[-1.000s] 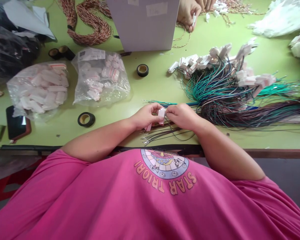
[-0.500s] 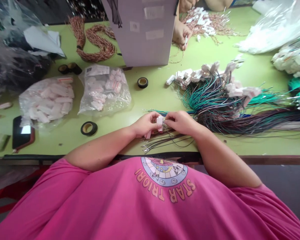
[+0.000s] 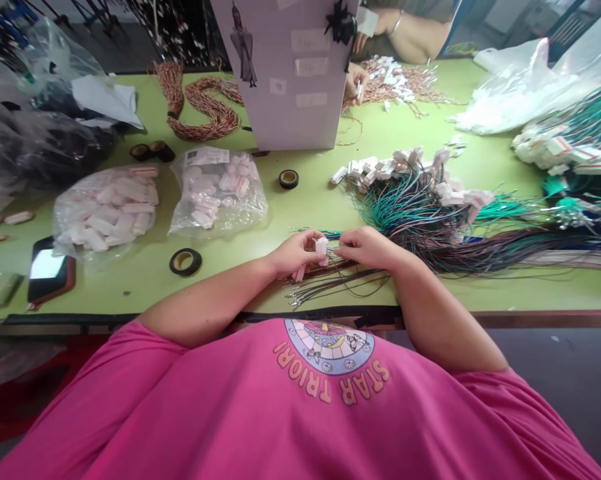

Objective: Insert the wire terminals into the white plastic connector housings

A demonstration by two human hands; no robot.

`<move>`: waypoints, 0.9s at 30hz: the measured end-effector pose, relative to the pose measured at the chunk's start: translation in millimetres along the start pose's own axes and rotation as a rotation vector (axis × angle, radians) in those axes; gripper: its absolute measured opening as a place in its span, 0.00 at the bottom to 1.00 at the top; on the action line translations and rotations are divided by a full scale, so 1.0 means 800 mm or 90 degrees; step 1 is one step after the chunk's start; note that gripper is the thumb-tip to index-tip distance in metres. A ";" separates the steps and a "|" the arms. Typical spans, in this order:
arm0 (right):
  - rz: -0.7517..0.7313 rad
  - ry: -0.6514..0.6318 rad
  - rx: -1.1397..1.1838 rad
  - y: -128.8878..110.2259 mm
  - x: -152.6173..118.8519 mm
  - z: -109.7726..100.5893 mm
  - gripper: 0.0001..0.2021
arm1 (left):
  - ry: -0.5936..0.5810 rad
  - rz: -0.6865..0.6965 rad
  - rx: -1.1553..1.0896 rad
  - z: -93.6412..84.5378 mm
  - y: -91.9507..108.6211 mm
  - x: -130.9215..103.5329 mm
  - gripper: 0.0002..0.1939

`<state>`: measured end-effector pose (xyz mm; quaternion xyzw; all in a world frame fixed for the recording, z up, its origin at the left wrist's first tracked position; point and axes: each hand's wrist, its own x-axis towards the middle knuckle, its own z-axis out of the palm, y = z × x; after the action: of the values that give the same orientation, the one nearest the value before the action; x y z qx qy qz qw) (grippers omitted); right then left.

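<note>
My left hand (image 3: 300, 255) is closed around a small white plastic connector (image 3: 321, 248), with more white pieces showing below its fingers. Close on its right, my right hand (image 3: 365, 247) is pinched on a thin wire, largely hidden by the fingers. A small gap separates the right fingertips from the connector. Beneath both hands lie loose dark wires (image 3: 313, 291) with metal terminals at their ends. Just beyond the right hand spreads a big bundle of green and dark wires (image 3: 390, 200), with white connectors (image 3: 375, 170) on many ends.
Two clear bags of white connectors (image 3: 107, 217) (image 3: 217, 193) lie to the left, near black tape rolls (image 3: 185, 261) (image 3: 289, 179) and a phone (image 3: 51, 272). A grey panel (image 3: 300, 113) stands at the back. Beyond it, another person's hand (image 3: 355, 83) works among reddish twisted wires.
The camera view has tilted up slightly, so more of the far side shows. My right fingertips have drawn a little away from the connector; my left hand keeps its hold.
</note>
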<state>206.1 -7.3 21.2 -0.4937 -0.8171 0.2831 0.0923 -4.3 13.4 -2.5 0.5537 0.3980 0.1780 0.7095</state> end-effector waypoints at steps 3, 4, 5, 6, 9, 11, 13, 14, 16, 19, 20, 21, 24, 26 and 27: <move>0.060 0.002 -0.085 -0.031 -0.004 0.004 0.18 | -0.002 0.020 -0.009 -0.003 -0.001 0.001 0.22; 0.069 0.009 -0.118 -0.040 -0.009 0.001 0.16 | -0.002 0.021 -0.008 -0.003 -0.001 0.001 0.24; 0.076 0.035 -0.139 -0.047 -0.016 -0.005 0.14 | 0.000 0.015 -0.005 -0.003 0.000 0.000 0.26; 0.083 0.089 -0.143 -0.051 -0.025 -0.015 0.12 | 0.003 0.005 0.000 -0.002 0.000 -0.001 0.28; 0.114 0.379 -0.063 -0.035 -0.069 -0.059 0.10 | 0.019 -0.036 0.012 0.002 0.002 -0.002 0.26; 0.204 0.574 -0.050 -0.005 -0.100 -0.085 0.09 | 0.035 -0.055 0.008 0.005 0.002 -0.002 0.23; 0.334 0.705 -0.110 0.033 -0.123 -0.098 0.12 | 0.045 -0.061 0.001 0.006 0.001 0.000 0.21; 0.403 0.720 -0.128 0.052 -0.130 -0.099 0.16 | 0.047 -0.056 -0.004 0.006 0.000 0.000 0.20; 0.515 0.738 -0.143 0.085 -0.134 -0.092 0.18 | 0.046 -0.043 -0.031 0.003 -0.001 0.002 0.22; 0.562 0.729 -0.123 0.116 -0.133 -0.080 0.19 | 0.026 -0.034 -0.149 -0.004 0.001 0.000 0.24; 0.561 0.720 -0.110 0.121 -0.134 -0.078 0.19 | 0.013 -0.030 -0.201 -0.007 0.003 -0.001 0.26; 0.558 0.718 -0.097 0.123 -0.135 -0.078 0.17 | 0.000 -0.020 -0.251 -0.010 0.005 -0.003 0.27; 0.497 0.819 -0.103 0.105 -0.141 -0.078 0.10 | -0.023 0.027 -0.339 -0.014 0.011 -0.010 0.31; 0.357 0.918 -0.172 0.070 -0.138 -0.065 0.07 | -0.015 0.065 -0.349 -0.012 0.013 -0.014 0.32; 0.263 0.988 -0.229 0.045 -0.132 -0.052 0.06 | -0.007 0.088 -0.347 -0.010 0.014 -0.016 0.32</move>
<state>303.8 -69.8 49.3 -0.6965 -0.4466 -0.2627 0.4965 -16.6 13.3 12.2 0.3695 0.2929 0.3231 0.8206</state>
